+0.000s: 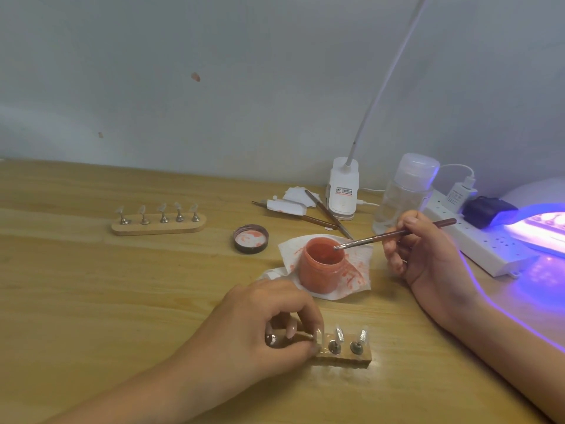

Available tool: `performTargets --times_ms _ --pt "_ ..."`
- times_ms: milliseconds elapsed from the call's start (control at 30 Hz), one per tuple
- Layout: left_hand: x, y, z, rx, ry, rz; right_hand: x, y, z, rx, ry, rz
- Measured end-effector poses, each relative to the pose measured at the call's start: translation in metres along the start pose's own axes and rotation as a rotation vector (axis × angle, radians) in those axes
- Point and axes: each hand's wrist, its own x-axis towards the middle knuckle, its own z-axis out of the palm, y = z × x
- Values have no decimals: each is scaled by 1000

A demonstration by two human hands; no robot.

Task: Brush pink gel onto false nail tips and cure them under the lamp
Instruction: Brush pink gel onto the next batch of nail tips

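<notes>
Pale wood table [91,286] runs under us to a grey wall [214,87]. Our left hand [263,325] grips the left end of the near wooden stand [345,358], hiding part of it; two nail tips [339,333] show on its right. Our right hand [428,255] pinches a brush [394,235], its bristles at the mouth of the open pink gel jar [321,267], which sits on a stained paper towel [357,270]. Its lid [250,239] lies just left. Farther left sits a second stand [159,226] of five tips. Behind are spare brushes [324,214], a white clip light [344,188] and a clear bottle [403,194]. Right, beside a power strip [477,246], the curing lamp [538,228] glows violet.
</notes>
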Motion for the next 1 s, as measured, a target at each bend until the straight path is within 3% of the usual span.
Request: performTargets --times_ms 267,400,733,867,1000 --pt "-7 5 -1 207 146 175 0 0 3 4 59 -16" --pt "-5 14 -12 -81 188 97 -4 -4 8 -61 30 -84" --pt "35 -1 -30 -713 335 -253 -6 -23 39 -569 -140 -447" --pt "52 -1 -23 -733 371 -238 -9 -17 41 -685 -143 -464" --pt "55 -9 -18 -714 335 -189 -11 -11 41 -654 -146 -427"
